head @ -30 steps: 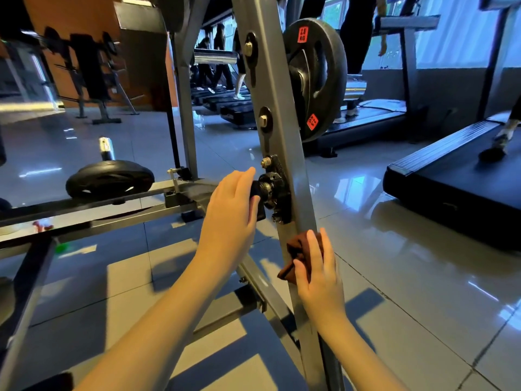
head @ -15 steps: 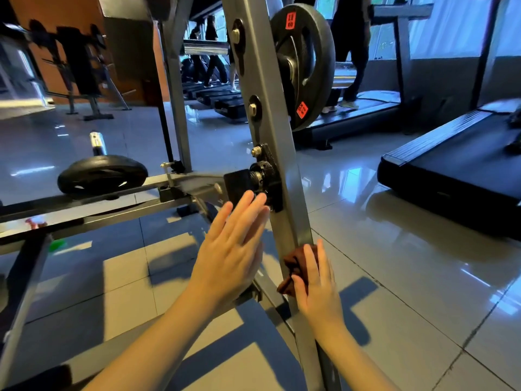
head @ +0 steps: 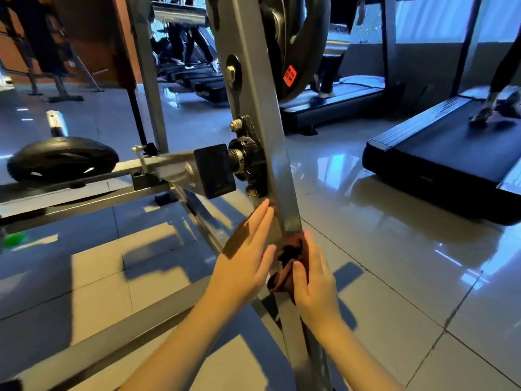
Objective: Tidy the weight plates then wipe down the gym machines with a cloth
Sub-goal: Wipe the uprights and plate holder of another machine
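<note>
On the steel upright at 12 o'clock, your left hand lies flat, fingers released; right hand fingers grasp the cloth.

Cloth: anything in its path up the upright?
Yes. The left hand lies flat on the upright, beside and above the cloth, and the black pivot bracket is bolted on higher up. The right hand holds the cloth.

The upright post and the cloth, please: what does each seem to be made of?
The upright post looks like grey metal, painted or brushed: flat faces, soft sheen, bolted fittings. The cloth looks like soft reddish-brown fabric: it bunches in folds under the right hand.
</note>
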`<state>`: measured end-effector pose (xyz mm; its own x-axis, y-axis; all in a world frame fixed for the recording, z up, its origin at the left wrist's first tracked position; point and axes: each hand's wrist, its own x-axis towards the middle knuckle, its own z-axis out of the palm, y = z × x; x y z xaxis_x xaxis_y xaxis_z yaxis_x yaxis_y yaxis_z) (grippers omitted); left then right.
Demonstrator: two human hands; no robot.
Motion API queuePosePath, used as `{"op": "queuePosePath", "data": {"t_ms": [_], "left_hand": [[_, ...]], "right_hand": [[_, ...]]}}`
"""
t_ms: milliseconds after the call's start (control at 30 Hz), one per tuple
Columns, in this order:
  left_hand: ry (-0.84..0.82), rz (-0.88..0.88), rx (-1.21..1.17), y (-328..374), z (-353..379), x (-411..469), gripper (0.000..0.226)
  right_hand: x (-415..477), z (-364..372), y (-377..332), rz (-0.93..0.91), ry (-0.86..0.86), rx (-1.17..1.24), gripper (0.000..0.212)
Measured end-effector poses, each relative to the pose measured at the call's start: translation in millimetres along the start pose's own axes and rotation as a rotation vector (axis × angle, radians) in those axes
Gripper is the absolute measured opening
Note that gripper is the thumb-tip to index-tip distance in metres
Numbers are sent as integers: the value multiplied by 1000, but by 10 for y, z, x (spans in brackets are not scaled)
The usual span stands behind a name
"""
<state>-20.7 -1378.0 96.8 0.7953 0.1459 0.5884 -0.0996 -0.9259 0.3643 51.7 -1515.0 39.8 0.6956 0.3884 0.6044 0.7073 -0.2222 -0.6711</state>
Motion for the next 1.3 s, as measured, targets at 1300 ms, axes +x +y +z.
{"op": "queuePosePath", "data": {"t_ms": [1300], "left_hand": [[-36,309,391,77,28,-98,48]], "right_hand": [[-556,-38,239,210,-101,-84,58]]}}
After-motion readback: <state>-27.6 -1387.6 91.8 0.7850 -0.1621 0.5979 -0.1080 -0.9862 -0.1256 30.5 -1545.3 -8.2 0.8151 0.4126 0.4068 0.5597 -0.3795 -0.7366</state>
